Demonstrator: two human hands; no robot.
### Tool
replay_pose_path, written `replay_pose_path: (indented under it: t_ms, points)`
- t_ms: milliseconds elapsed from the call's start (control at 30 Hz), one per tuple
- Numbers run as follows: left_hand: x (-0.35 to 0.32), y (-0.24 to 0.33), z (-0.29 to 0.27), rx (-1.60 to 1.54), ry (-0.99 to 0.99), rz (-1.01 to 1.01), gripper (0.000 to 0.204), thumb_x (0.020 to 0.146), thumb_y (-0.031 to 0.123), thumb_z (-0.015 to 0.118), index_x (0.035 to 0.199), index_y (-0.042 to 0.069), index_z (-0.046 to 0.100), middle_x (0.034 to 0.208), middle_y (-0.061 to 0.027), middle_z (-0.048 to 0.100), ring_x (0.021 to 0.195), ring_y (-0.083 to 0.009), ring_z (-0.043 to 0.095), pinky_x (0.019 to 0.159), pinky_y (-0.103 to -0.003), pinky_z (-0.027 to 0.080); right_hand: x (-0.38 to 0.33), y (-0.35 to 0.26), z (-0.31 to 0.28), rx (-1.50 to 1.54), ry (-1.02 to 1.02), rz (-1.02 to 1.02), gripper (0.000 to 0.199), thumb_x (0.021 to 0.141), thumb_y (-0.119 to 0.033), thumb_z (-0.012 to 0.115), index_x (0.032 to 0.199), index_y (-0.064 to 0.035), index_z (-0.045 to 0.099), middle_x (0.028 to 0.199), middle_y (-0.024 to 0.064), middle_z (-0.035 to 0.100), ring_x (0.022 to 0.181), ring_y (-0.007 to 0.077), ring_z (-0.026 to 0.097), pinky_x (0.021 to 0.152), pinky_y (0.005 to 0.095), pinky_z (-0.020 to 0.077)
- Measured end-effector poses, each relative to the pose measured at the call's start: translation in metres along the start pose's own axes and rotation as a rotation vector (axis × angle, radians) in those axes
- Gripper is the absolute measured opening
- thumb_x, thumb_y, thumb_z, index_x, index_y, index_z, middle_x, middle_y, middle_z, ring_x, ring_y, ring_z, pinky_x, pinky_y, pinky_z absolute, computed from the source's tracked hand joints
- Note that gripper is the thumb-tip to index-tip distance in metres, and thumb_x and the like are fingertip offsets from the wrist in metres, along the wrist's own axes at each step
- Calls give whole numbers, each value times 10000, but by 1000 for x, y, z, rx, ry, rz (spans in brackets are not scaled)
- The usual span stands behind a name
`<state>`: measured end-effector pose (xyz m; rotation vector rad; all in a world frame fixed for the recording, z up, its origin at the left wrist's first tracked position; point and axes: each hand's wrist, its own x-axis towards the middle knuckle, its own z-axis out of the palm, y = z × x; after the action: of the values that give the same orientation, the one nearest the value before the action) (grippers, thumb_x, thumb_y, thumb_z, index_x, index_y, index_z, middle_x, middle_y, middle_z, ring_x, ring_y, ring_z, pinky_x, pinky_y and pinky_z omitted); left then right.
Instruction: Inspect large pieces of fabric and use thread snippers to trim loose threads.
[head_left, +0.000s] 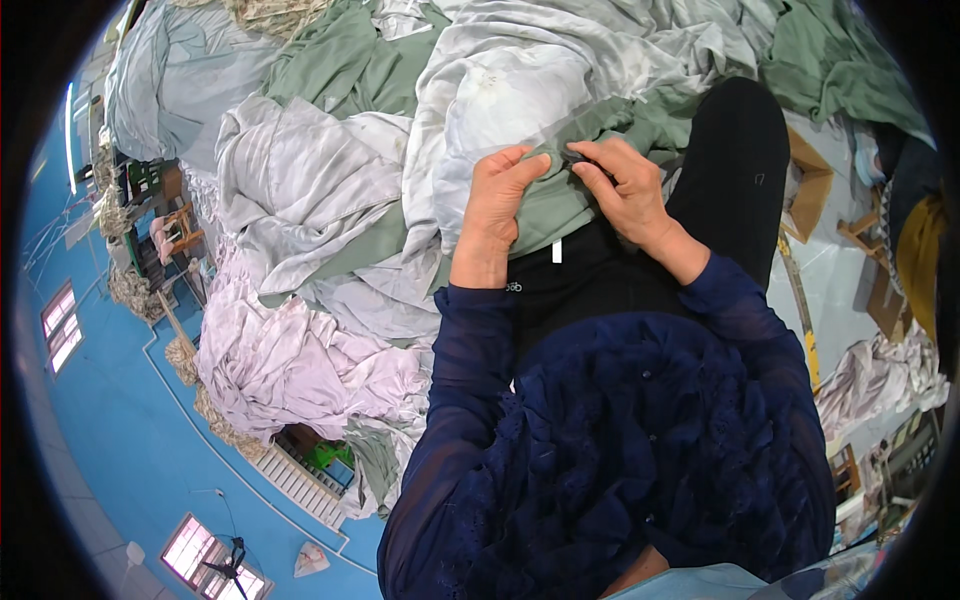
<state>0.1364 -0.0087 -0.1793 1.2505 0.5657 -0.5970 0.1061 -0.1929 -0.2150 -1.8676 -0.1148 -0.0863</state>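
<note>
Green cloth (572, 205) lies bunched over my lap, with a small white label (557, 251) sticking out below its lower edge. My left hand (500, 192) is closed on this cloth, thumb and fingers pinching a fold. Just to its right, my right hand (627, 188) is closed around a small dark tool (572, 155), held between thumb and fingers close to the pinched fold. Most of that tool is hidden by the fingers, so its exact kind cannot be made out.
Heaped white-grey cloth (320, 185) and pale pink cloth (300, 365) spread to my left. More green cloth (840, 70) lies at the far right. An open cardboard box (808, 185) stands right of my knee, near a wooden stool (862, 238).
</note>
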Motion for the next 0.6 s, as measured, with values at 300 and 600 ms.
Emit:
replay_pose_path:
  t_ms: [300, 600]
  points:
    - [0, 0, 2, -1, -4, 9, 126, 830, 38, 708, 951, 2, 704, 865, -22, 698, 744, -81, 627, 696, -225, 496, 4, -4, 4, -83, 29, -71, 216, 848, -156, 720, 1057, -103, 704, 753, 52, 607, 620, 213, 602, 555, 314, 457]
    - [-1, 1, 3, 11, -7, 19, 131, 834, 35, 706, 958, -7, 705, 861, -21, 697, 743, -79, 625, 692, -221, 492, 5, -4, 6, -117, 34, -87, 203, 846, -161, 722, 1037, -97, 702, 748, 56, 596, 620, 229, 600, 553, 320, 460]
